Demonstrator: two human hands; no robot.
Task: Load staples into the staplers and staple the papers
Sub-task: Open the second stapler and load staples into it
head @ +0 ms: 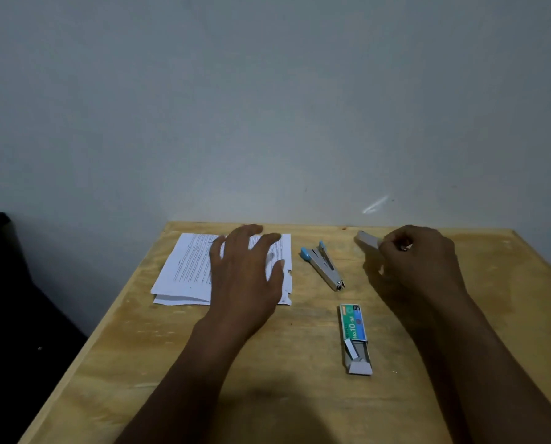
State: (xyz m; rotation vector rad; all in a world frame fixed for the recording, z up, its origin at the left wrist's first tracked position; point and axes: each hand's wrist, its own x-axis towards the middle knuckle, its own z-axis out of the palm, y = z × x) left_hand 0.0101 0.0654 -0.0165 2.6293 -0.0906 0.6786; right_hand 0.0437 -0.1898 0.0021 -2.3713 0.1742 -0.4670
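From the head view, the left hand (245,277) lies spread flat, fingers apart, over the stack of papers (187,267) at the desk's (267,395) far left. The right hand (418,261) is curled around a grey stapler (368,240). A blue-tipped stapler (324,265) lies opened between them; the staple box (354,334) sits nearer, drawer out.

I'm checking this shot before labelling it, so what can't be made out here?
- Head view: the grey object in the right hand is mostly hidden by curled fingers.
- Papers: text too small; the left hand covers the middle.
- Blue stapler: staples inside not visible.
- Staple box: contents unclear.
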